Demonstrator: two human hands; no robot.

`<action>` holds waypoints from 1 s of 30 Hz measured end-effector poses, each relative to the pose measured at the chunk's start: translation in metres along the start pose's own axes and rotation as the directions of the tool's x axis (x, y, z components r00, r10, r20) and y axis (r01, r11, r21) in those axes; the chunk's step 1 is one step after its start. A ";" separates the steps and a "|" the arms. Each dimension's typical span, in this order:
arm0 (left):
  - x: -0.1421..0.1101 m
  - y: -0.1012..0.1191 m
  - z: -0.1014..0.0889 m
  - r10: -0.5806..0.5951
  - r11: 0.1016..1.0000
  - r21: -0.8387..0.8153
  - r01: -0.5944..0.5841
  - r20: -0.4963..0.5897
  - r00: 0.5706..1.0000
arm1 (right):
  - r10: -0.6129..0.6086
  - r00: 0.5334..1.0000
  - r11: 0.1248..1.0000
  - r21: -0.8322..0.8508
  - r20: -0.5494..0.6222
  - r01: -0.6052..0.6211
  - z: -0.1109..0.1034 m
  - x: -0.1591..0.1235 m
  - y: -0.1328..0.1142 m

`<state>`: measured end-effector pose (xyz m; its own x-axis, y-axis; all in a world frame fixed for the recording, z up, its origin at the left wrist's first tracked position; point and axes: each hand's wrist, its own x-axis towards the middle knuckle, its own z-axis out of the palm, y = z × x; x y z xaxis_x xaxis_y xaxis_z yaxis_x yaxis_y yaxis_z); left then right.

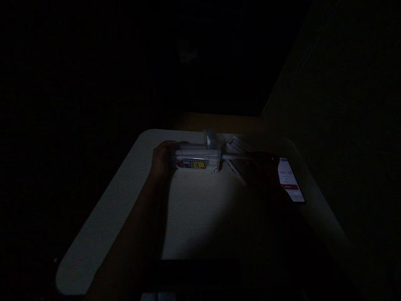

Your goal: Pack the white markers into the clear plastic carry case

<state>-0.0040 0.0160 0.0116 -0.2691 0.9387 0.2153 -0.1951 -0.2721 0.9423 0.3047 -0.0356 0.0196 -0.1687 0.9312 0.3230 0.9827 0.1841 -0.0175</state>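
Plastic case (194, 159) between both hands (161, 161)

A single head-worn camera looks from above and behind the left hand (161, 161) and the right hand (265, 165), facing forward and down across the table (194, 205). It is near enough (the forearms (127, 234) reach in from below) that both hands fall around mid-view, with most of the table nearer than they are and its far edge just beyond them.
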 end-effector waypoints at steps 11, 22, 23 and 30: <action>0.002 -0.003 -0.004 0.006 0.999 0.042 -0.006 -0.001 1.000 | 0.196 0.978 0.980 0.024 0.064 -0.198 0.000 0.004 -0.003; 0.006 -0.004 -0.006 0.004 0.997 0.074 -0.004 -0.007 1.000 | -0.029 0.999 0.989 0.144 0.024 0.025 0.008 0.001 -0.019; 0.005 -0.003 -0.006 0.007 0.997 0.081 -0.007 -0.006 1.000 | -0.041 0.999 0.987 0.154 0.026 0.036 0.009 0.001 -0.018; 0.000 0.001 -0.001 -0.010 1.000 0.028 0.011 -0.016 1.000 | -0.130 0.991 0.968 0.213 -0.040 0.135 0.004 -0.001 -0.026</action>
<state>-0.0051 0.0154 0.0121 -0.2819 0.9381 0.2015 -0.1719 -0.2559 0.9513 0.2792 -0.0404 0.0164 -0.2917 0.8860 0.3604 0.9119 0.3713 -0.1748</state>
